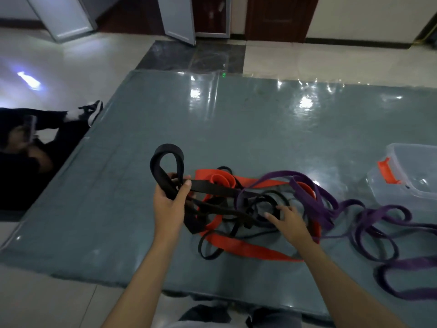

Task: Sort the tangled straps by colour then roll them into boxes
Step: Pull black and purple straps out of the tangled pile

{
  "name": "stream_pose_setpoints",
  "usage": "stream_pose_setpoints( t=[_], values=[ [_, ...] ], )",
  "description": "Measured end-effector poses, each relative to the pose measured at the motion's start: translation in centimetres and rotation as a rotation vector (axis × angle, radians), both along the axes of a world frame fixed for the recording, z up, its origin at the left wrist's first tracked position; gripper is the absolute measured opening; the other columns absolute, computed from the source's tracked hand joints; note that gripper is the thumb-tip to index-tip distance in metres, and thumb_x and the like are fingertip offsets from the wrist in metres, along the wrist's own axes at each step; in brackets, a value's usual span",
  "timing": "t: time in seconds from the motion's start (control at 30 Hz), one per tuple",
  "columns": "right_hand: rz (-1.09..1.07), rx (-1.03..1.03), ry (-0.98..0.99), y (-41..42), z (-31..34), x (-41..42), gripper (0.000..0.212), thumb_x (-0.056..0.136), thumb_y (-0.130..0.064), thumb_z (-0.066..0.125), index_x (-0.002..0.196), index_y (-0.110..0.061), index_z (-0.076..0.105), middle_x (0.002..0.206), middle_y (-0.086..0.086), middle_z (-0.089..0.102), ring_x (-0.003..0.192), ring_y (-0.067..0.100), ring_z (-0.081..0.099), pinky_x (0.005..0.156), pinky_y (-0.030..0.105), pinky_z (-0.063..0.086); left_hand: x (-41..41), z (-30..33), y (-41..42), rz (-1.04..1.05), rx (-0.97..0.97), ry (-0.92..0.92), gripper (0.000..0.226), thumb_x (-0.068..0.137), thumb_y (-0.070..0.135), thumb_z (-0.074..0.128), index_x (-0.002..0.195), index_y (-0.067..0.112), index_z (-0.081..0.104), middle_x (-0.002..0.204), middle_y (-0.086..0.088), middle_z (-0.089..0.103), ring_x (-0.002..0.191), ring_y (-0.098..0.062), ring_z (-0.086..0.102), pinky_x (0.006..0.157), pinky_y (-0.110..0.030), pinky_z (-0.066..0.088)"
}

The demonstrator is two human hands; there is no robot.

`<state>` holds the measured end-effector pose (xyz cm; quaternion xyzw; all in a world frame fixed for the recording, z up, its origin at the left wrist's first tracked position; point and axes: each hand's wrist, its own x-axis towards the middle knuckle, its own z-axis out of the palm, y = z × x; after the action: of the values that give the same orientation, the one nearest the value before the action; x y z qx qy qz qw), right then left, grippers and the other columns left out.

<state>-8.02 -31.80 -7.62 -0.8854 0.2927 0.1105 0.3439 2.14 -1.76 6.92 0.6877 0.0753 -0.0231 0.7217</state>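
Head view: left hand (169, 200) fingers curled round black strap (165, 166), right hand (289, 221) fingers spread on tangle.

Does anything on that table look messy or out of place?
Yes. The black strap, red strap and purple strap lie knotted in one heap mid-table, colours crossing. The left hand grips a lifted black loop; the right hand rests on the tangle. The clear box holds no straps.

Clear box (411, 171) — right side cropped.
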Motion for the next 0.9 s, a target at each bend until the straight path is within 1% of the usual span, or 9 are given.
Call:
stream_pose_setpoints(
  t=[0.13, 0.23, 0.37, 0.43, 0.53, 0.6, 0.7, 0.83, 0.9],
  values=[
    [0.226, -0.233, -0.124, 0.9, -0.1, -1.9, 0.056, 0.098, -0.060, 0.056, 0.131, -0.017, 0.066, 0.146, 0.005, 0.046, 0.129, 0.027, 0.053, 0.104, 0.043, 0.049, -0.1, 0.3, 0.1, 0.003, 0.010, 0.027, 0.019, 0.095, 0.019, 0.074, 0.103, 0.032, 0.063, 0.106, 0.006, 0.077, 0.097, -0.001, 0.070, 0.087, -0.024, 0.049],
    [0.357, -0.370, -0.249, 2.0, 0.1, -1.3, 0.044, 0.098, -0.058, 0.050, 0.106, -0.020, 0.072, 0.120, -0.001, 0.062, 0.107, 0.023, 0.061, 0.086, 0.038, 0.053, 0.2, 0.0, -0.2, -0.022, 0.026, 0.040, 0.017, 0.094, 0.020, 0.075, 0.100, 0.032, 0.064, 0.103, 0.006, 0.075, 0.096, -0.004, 0.070, 0.088, -0.026, 0.051],
    [0.278, -0.145, -0.004, 4.6, 1.3, 0.7, 0.059, 0.098, -0.070, 0.043, 0.080, -0.019, 0.066, 0.076, -0.003, 0.067, 0.073, 0.017, 0.065, 0.067, 0.037, 0.051, 0.4, -0.5, -0.8, -0.109, 0.086, 0.036, 0.017, 0.093, 0.018, 0.076, 0.103, 0.025, 0.065, 0.097, 0.002, 0.075, 0.088, -0.008, 0.073, 0.081, -0.027, 0.056],
    [0.144, -0.020, 0.017, 5.6, 1.0, 1.5, 0.061, 0.096, -0.069, 0.049, 0.076, -0.014, 0.063, 0.072, 0.001, 0.069, 0.070, 0.018, 0.066, 0.068, 0.038, 0.051, 0.4, -1.0, -0.8, -0.194, 0.129, 0.051, 0.018, 0.093, 0.014, 0.076, 0.103, 0.023, 0.065, 0.098, -0.004, 0.076, 0.084, -0.010, 0.074, 0.075, -0.027, 0.058],
    [0.075, 0.051, 0.120, 6.7, 0.3, 2.4, 0.053, 0.093, -0.057, 0.066, 0.067, -0.012, 0.056, 0.068, 0.005, 0.065, 0.069, 0.021, 0.064, 0.066, 0.035, 0.048, 0.2, -1.7, -0.8, -0.291, 0.169, 0.078, 0.022, 0.092, 0.010, 0.076, 0.109, 0.021, 0.066, 0.101, -0.005, 0.076, 0.089, -0.022, 0.075, 0.078, -0.039, 0.063],
    [0.044, 0.049, 0.175, 6.9, 0.0, 2.4, 0.047, 0.091, -0.046, 0.073, 0.066, -0.012, 0.053, 0.066, 0.005, 0.060, 0.066, 0.021, 0.060, 0.063, 0.032, 0.045, 0.2, -2.0, -0.7, -0.319, 0.176, 0.088, 0.026, 0.092, 0.009, 0.076, 0.113, 0.018, 0.065, 0.104, -0.005, 0.074, 0.090, -0.021, 0.075, 0.074, -0.035, 0.063],
    [0.002, 0.055, 0.102, 6.6, -0.5, 2.3, 0.042, 0.091, -0.038, 0.077, 0.064, -0.016, 0.052, 0.062, 0.000, 0.057, 0.064, 0.018, 0.058, 0.062, 0.032, 0.046, 0.4, -1.8, -0.7, -0.309, 0.175, 0.080, 0.025, 0.093, 0.009, 0.075, 0.113, 0.019, 0.064, 0.104, -0.007, 0.075, 0.077, -0.015, 0.073, 0.070, -0.029, 0.059],
    [-0.006, 0.077, -0.122, 5.3, 0.1, 1.3, 0.039, 0.095, -0.033, 0.073, 0.068, -0.019, 0.047, 0.059, -0.006, 0.055, 0.061, 0.014, 0.056, 0.060, 0.032, 0.044, 0.7, -1.1, -0.5, -0.213, 0.197, 0.026, 0.026, 0.094, 0.008, 0.072, 0.117, 0.017, 0.064, 0.100, 0.003, 0.072, 0.078, 0.005, 0.070, 0.067, -0.011, 0.054],
    [0.059, 0.130, -0.189, 4.4, 0.4, 0.6, 0.032, 0.098, -0.032, 0.068, 0.074, -0.014, 0.057, 0.062, -0.007, 0.059, 0.060, 0.008, 0.056, 0.061, 0.030, 0.045, 1.2, -1.5, -0.3, -0.165, 0.187, 0.032, 0.026, 0.094, 0.014, 0.074, 0.116, 0.022, 0.065, 0.100, 0.004, 0.074, 0.088, -0.004, 0.073, 0.081, -0.026, 0.061]
  ],
)
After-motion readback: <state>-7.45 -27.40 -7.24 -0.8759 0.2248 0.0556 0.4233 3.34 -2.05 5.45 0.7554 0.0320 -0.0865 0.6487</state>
